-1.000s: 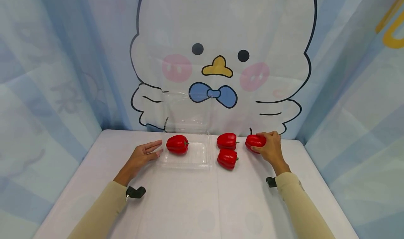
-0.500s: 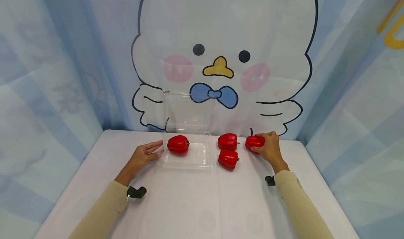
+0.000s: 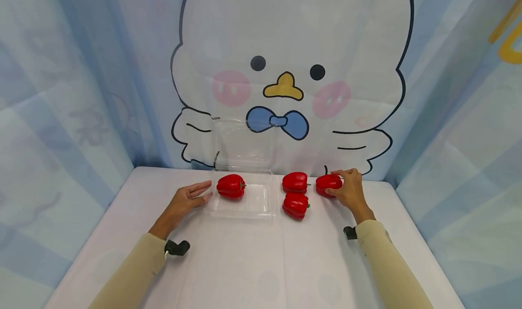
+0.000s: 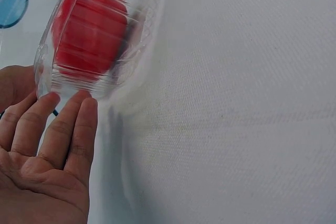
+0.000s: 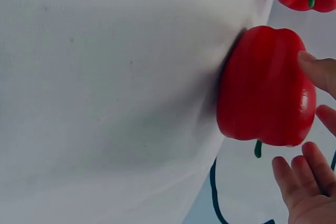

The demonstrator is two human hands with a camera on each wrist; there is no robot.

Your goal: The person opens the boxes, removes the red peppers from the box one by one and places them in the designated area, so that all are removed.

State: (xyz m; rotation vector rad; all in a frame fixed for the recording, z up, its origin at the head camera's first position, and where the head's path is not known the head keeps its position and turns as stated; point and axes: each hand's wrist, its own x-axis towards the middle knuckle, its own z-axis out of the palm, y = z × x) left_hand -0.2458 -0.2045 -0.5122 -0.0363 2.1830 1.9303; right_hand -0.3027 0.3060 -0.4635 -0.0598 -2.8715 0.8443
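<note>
Several red bell peppers are in the head view. One pepper (image 3: 230, 186) lies on its side in the left half of a clear plastic clamshell box (image 3: 261, 211) whose lid (image 3: 242, 141) stands up. With straight fingers, my left hand (image 3: 183, 205) touches the box's left wall; its fingertips (image 4: 86, 106) meet the ribbed side. My right hand (image 3: 351, 192) holds the rightmost pepper (image 3: 327, 185) between thumb and index finger. In the right wrist view that pepper (image 5: 265, 87) rests on the table, the thumb (image 5: 317, 72) against it and the other fingers apart from it.
Two more peppers, a rear one (image 3: 295, 182) and a front one (image 3: 295, 205), lie side by side right of the box. A white cloth covers the table (image 3: 244, 263). Behind it hangs a curtain (image 3: 285, 37) with a cartoon bird.
The pepper at my right hand has shifted slightly left. My left hand, the box and the other peppers keep their places; the whole view has drifted a little.
</note>
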